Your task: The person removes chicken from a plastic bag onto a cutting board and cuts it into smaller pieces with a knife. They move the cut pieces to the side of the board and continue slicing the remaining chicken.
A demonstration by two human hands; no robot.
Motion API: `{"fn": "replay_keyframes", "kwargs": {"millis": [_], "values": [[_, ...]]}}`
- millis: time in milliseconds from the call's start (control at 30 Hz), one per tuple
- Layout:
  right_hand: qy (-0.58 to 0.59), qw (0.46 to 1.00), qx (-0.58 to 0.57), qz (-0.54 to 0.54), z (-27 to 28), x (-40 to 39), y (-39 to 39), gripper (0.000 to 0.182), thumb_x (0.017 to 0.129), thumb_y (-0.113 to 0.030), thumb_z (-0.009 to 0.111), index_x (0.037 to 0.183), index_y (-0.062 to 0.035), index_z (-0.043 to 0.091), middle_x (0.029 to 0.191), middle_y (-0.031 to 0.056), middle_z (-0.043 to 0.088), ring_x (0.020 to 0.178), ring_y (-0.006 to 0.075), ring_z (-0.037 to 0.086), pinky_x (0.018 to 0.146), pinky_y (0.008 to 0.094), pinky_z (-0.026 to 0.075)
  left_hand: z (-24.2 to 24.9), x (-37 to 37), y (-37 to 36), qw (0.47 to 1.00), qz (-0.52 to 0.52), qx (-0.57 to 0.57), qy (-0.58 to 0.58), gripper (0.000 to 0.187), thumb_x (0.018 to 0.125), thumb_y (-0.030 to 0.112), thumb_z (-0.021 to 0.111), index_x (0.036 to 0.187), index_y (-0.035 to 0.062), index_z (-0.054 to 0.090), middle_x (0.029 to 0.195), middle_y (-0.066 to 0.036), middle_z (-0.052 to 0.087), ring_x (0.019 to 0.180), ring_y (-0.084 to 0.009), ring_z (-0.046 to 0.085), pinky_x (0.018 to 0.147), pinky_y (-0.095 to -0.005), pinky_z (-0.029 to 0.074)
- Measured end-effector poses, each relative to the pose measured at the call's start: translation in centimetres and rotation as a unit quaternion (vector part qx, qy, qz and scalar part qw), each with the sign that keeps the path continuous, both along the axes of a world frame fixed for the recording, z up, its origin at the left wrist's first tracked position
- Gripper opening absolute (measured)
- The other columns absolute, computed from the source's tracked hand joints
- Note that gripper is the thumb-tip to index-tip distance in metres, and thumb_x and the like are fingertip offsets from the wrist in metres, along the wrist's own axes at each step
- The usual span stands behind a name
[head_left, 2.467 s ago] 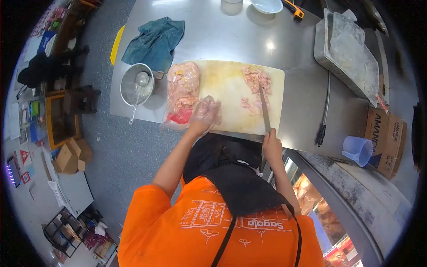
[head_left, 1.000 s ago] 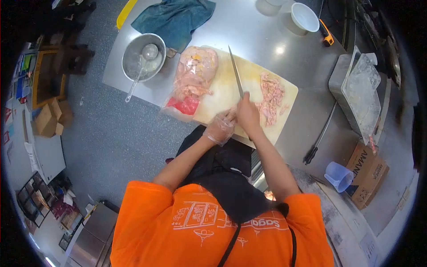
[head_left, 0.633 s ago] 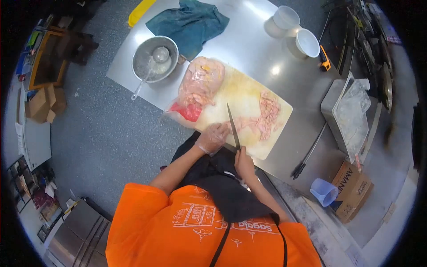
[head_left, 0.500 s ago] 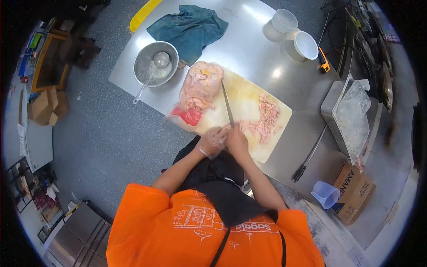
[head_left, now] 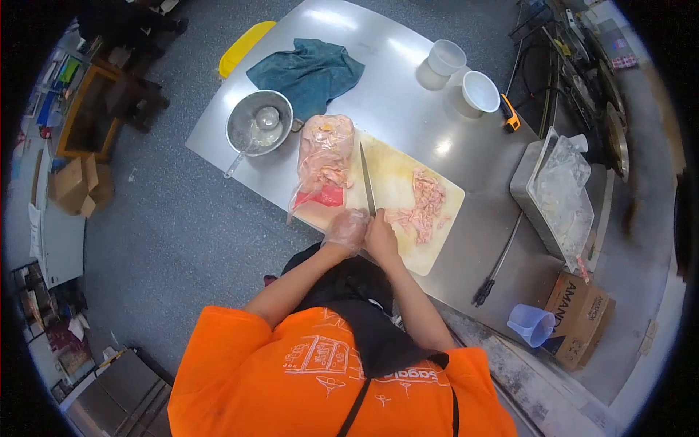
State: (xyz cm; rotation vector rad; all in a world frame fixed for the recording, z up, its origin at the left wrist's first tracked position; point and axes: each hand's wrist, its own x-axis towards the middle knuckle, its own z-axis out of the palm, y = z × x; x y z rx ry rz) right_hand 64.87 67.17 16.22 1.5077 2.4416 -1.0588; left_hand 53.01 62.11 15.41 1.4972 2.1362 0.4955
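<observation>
My right hand (head_left: 380, 237) is wrapped round the handle of a long knife (head_left: 367, 175), its blade pointing away from me over the cutting board (head_left: 451, 204). Close beside it, my left hand (head_left: 346, 229), in a clear plastic glove, is curled at the board's near edge; whatever its fingers hold is hidden. Small cut strips of pale pink raw meat (head_left: 428, 193), perhaps chicken, lie heaped on the board's right part. To the left rests a large block of raw meat (head_left: 328, 149) in clear plastic wrap with a red patch (head_left: 324, 196).
Left of the meat stands a metal bowl (head_left: 244, 109) with a ladle (head_left: 267, 118). A green cloth (head_left: 309, 73) lies farther back. Two white tubs (head_left: 480, 93), an orange-black tool (head_left: 510, 115), a metal tray (head_left: 535, 167) with plastic and a black-handled rod (head_left: 484, 290) are to the right.
The view has shifted slightly. My left hand has curled more and sits a little farther left, nearer the wrapped meat. My right hand keeps the knife, its blade now standing more upright in view.
</observation>
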Motion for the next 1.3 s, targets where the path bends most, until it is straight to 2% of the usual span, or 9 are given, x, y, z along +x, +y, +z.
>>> {"fn": "replay_keyframes", "kwargs": {"millis": [233, 333, 633, 700, 833, 900, 967, 1100, 1300], "values": [[0.037, 0.999, 0.019, -0.016, 0.5, 10.5, -6.5, 0.025, 0.102, -0.020, 0.047, 0.117, -0.0005, 0.044, 0.080, 0.0332, 0.064, 0.075, 0.0530, 0.062, 0.064, 0.0623, 0.044, -0.3, 0.0, 1.5, 0.980, -0.083, -0.173, -0.050, 0.029, 0.088, 0.027, 0.056, 0.095, 0.0016, 0.069, 0.094, -0.023, 0.070, 0.094, -0.0379, 0.068, 0.084, -0.0496, 0.053], [0.026, 0.988, -0.027, -0.151, 3.1, 13.9, -6.6, 0.029, 0.102, -0.024, 0.045, 0.117, 0.0007, 0.048, 0.085, 0.0312, 0.066, 0.082, 0.0528, 0.063, 0.070, 0.0606, 0.046, 0.0, 0.6, 2.7, 0.990, -0.137, 0.028, 0.000, 0.027, 0.089, 0.024, 0.054, 0.095, 0.0006, 0.067, 0.092, -0.023, 0.069, 0.099, -0.0372, 0.067, 0.088, -0.0494, 0.052], [0.089, 0.974, 0.009, -0.209, 3.2, 16.3, -4.4, 0.030, 0.102, -0.023, 0.047, 0.113, 0.0045, 0.047, 0.087, 0.0296, 0.066, 0.085, 0.0502, 0.064, 0.071, 0.0539, 0.047, -0.8, 6.1, 10.8, 0.970, -0.215, -0.043, -0.101, 0.019, 0.090, 0.010, 0.052, 0.099, 0.0002, 0.065, 0.104, -0.023, 0.066, 0.101, -0.0365, 0.066, 0.088, -0.0440, 0.053], [0.119, 0.967, 0.044, -0.222, 3.2, 15.2, -5.0, 0.026, 0.103, -0.022, 0.046, 0.102, 0.0035, 0.047, 0.071, 0.0190, 0.061, 0.065, 0.0340, 0.062, 0.061, 0.0453, 0.046, 2.1, 5.7, 12.6, 0.968, -0.205, -0.089, -0.112, 0.020, 0.089, 0.007, 0.051, 0.101, 0.0006, 0.066, 0.107, -0.022, 0.066, 0.102, -0.0354, 0.066, 0.089, -0.0426, 0.053], [0.131, 0.967, -0.015, -0.217, 2.1, 14.7, -7.0, 0.027, 0.103, -0.025, 0.048, 0.103, 0.0022, 0.048, 0.072, 0.0216, 0.062, 0.066, 0.0374, 0.063, 0.062, 0.0455, 0.047, -2.0, 0.6, 10.8, 0.957, -0.065, 0.277, -0.064, 0.024, 0.077, -0.001, 0.062, 0.099, 0.0031, 0.068, 0.096, -0.023, 0.068, 0.095, -0.0371, 0.068, 0.083, -0.0460, 0.054], [0.115, 0.975, -0.002, -0.188, 1.0, 14.9, -7.1, 0.028, 0.102, -0.026, 0.050, 0.104, 0.0022, 0.050, 0.074, 0.0242, 0.064, 0.071, 0.0429, 0.064, 0.065, 0.0482, 0.047, 0.9, -5.4, 7.9, 0.982, -0.047, 0.124, 0.133, 0.029, 0.072, -0.003, 0.065, 0.101, 0.0045, 0.067, 0.099, -0.020, 0.068, 0.095, -0.0363, 0.067, 0.084, -0.0446, 0.054], [0.107, 0.988, -0.067, -0.090, 1.9, 14.8, -6.8, 0.032, 0.101, -0.028, 0.050, 0.112, 0.0021, 0.053, 0.089, 0.0318, 0.066, 0.088, 0.0523, 0.062, 0.074, 0.0557, 0.048, 1.6, -9.8, 4.3, 0.998, 0.069, -0.013, -0.007, 0.035, 0.066, -0.004, 0.066, 0.100, 0.0047, 0.066, 0.095, -0.017, 0.068, 0.092, -0.0361, 0.066, 0.084, -0.0434, 0.054], [0.044, 0.994, -0.042, -0.091, 1.2, 14.8, -4.8, 0.032, 0.101, -0.029, 0.050, 0.111, 0.0013, 0.055, 0.093, 0.0312, 0.066, 0.091, 0.0516, 0.063, 0.079, 0.0553, 0.049, -2.3, -13.3, 1.1, 0.979, -0.066, 0.170, 0.086, 0.033, 0.065, 0.000, 0.070, 0.097, 0.0054, 0.065, 0.085, -0.016, 0.068, 0.088, -0.0332, 0.068, 0.082, -0.0424, 0.055], [0.095, 0.982, -0.016, -0.161, 2.6, 14.3, -0.5, 0.031, 0.100, -0.027, 0.049, 0.110, 0.0019, 0.051, 0.084, 0.0283, 0.067, 0.084, 0.0499, 0.065, 0.074, 0.0557, 0.049, 8.1, -7.6, 3.7, 0.953, -0.040, 0.300, -0.011, 0.023, 0.095, 0.017, 0.054, 0.106, 0.0078, 0.071, 0.089, -0.012, 0.070, 0.083, -0.0240, 0.068, 0.079, -0.0350, 0.052]]}}
